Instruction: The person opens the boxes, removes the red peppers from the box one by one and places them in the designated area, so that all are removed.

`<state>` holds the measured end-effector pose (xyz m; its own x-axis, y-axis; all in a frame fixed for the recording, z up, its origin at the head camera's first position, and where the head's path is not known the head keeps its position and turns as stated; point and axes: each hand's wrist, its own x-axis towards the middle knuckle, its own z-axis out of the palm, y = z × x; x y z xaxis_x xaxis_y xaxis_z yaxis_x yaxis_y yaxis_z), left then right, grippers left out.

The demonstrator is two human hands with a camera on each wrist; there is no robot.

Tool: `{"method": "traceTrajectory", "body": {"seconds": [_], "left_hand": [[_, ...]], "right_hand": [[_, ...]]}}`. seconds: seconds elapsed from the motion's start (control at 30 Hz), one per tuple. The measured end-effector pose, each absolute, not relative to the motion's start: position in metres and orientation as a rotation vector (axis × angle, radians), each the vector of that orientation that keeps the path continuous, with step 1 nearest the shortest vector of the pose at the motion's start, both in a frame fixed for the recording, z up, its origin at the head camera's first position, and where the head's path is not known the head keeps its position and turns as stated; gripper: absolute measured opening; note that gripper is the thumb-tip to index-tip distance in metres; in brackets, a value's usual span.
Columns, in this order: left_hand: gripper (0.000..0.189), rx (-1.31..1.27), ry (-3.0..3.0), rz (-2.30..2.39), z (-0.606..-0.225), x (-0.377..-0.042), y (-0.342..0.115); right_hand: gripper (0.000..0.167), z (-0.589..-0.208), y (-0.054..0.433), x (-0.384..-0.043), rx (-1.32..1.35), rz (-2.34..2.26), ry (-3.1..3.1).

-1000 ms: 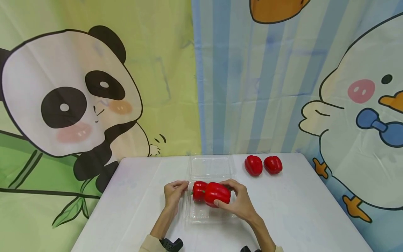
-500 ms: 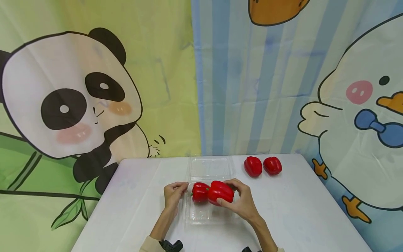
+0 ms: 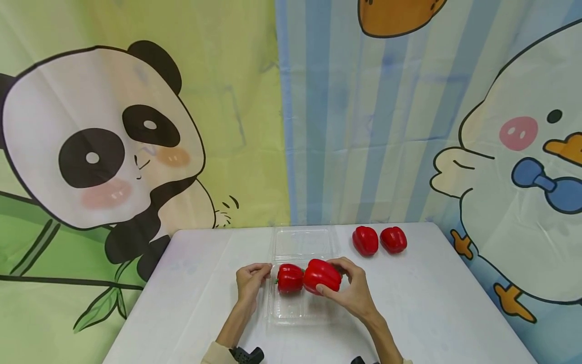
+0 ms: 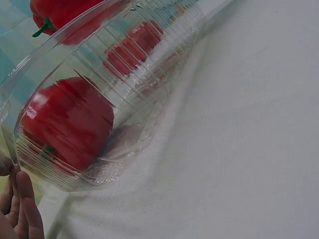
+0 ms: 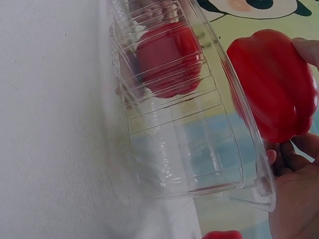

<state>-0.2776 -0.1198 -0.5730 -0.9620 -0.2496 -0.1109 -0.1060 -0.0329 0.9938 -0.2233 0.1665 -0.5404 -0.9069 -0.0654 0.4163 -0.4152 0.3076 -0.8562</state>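
A clear plastic clamshell box [image 3: 291, 317] lies open on the table, its lid [image 3: 303, 243] folded back. One red bell pepper [image 3: 289, 279] sits in the box's left part, seen through the ribbed wall [image 4: 119, 99] in the left wrist view. With thumb and fingertips my left hand [image 3: 251, 282] pinches the box's left rim. My right hand [image 3: 356, 292] grips a second, larger red bell pepper [image 3: 322, 276] between thumb and fingers. Above the rim, that pepper [image 5: 274, 84] shows in the right wrist view, its green stem [image 4: 44, 26] visible from the left wrist.
Two more red bell peppers [image 3: 366, 240] [image 3: 393, 239] stand at the back of the white table [image 3: 423, 303], right of the lid. Behind the table hangs a curtain [image 3: 245, 126] printed with a panda and a duck.
My right hand has shifted slightly to the right with the larger bell pepper, uncovering more of the one in the box. The left hand keeps its place at the rim.
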Motion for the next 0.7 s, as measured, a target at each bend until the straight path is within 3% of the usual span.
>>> {"method": "traceTrajectory", "body": {"seconds": [0.7], "left_hand": [[0.021,0.387,-2.127,-2.152,-0.5745,-0.2803,-0.1221]], "right_hand": [[0.051,-0.5432,0.1709,-0.2250,0.455,1.614,-2.212]]}}
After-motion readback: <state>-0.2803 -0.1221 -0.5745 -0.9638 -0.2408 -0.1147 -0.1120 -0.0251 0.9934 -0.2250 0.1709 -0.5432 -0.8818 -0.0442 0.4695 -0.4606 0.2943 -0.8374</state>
